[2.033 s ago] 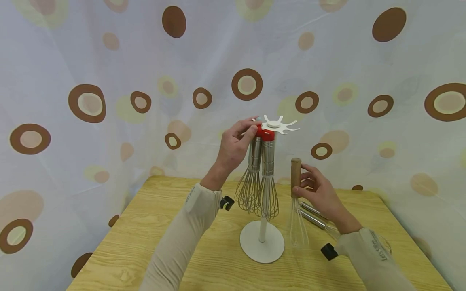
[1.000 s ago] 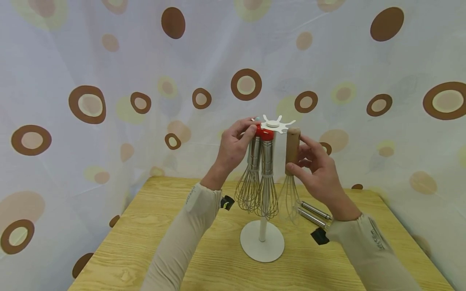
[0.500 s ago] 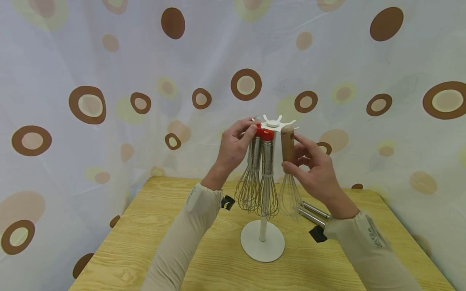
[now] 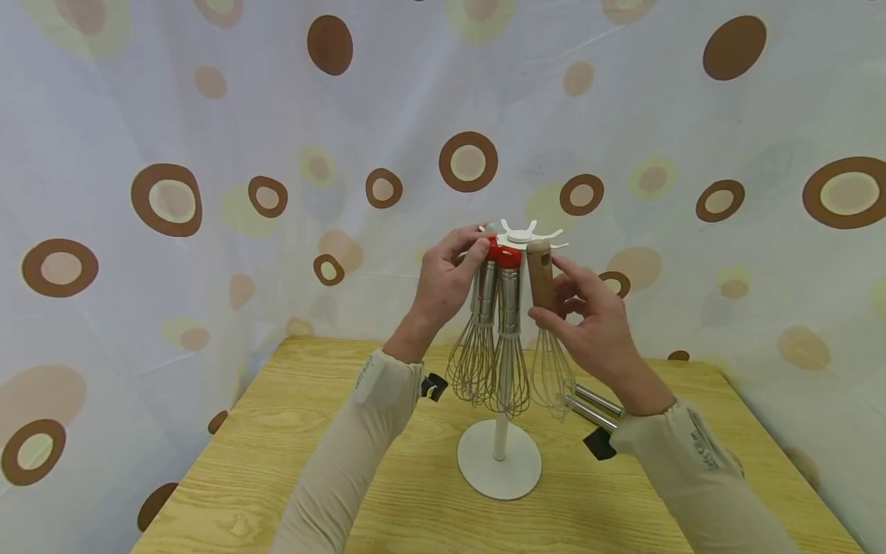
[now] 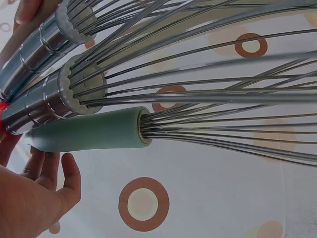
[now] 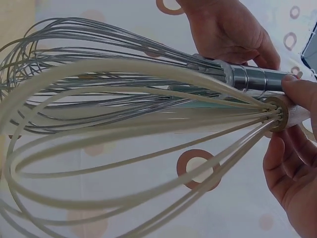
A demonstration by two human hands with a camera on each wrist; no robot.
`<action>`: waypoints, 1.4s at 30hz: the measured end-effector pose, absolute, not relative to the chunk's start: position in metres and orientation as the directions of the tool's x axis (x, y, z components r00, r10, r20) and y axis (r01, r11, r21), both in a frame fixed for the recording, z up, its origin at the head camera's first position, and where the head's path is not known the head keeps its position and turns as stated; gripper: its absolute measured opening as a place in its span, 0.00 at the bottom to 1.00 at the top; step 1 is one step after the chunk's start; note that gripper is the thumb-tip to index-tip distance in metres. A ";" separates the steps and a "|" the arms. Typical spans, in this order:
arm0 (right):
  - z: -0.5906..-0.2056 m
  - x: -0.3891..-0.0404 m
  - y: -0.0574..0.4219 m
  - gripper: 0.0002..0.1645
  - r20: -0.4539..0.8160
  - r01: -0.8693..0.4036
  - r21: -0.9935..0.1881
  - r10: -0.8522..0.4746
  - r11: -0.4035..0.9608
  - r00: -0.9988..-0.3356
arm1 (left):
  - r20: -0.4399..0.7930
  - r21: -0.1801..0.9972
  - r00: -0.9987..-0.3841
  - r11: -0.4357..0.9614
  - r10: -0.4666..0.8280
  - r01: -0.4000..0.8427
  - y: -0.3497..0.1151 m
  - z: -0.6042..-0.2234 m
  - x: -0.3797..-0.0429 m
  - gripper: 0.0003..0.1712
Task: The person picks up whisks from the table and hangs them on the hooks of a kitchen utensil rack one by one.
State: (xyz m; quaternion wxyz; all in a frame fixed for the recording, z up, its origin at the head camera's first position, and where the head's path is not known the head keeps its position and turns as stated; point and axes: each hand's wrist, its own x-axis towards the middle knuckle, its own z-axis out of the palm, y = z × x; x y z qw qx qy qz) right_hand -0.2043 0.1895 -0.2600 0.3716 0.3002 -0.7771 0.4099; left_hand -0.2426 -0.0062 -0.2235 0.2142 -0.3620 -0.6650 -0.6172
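In the head view, my right hand (image 4: 598,327) pinches a whisk by its wooden handle (image 4: 540,277), upright with pale wires hanging down. The handle's holed top is beside the hooked top (image 4: 519,237) of a white stand; whether it touches a hook cannot be told. Two steel whisks with red ends hang there: a nearer one (image 4: 509,300) and one to its left (image 4: 486,296). My left hand (image 4: 446,269) grips the left one's red end between thumb and fingers. Behind these hangs a green-handled whisk (image 5: 94,133), clearest in the left wrist view.
The stand's round white base (image 4: 498,477) rests on a wood-grain table (image 4: 388,477). Whisks with slim metal handles (image 4: 597,402) lie on the table at right, partly behind my right wrist. A curtain with brown circles (image 4: 388,92) rises behind the table.
My right hand has raised the wooden-handled whisk from lower right and moved it left to the stand's top. Over the last half second it shifted slightly further left. My left hand stays put.
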 end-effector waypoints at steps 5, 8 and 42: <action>-0.259 -0.204 0.186 0.42 0.823 -0.756 -0.408 -0.153 0.512 -0.547 | 0.731 0.665 -0.646 -0.019 0.219 0.746 -0.006 -0.224 -0.242 0.14; -0.266 -0.212 0.191 0.43 0.815 -0.747 -0.418 -0.150 0.517 -0.559 | 0.730 0.666 -0.647 -0.014 0.223 0.746 -0.007 -0.224 -0.242 0.14; -0.367 -0.249 0.296 0.37 0.386 -0.325 -0.631 -0.078 0.705 -0.919 | 0.738 0.668 -0.634 -0.117 0.231 0.735 -0.014 -0.241 -0.280 0.15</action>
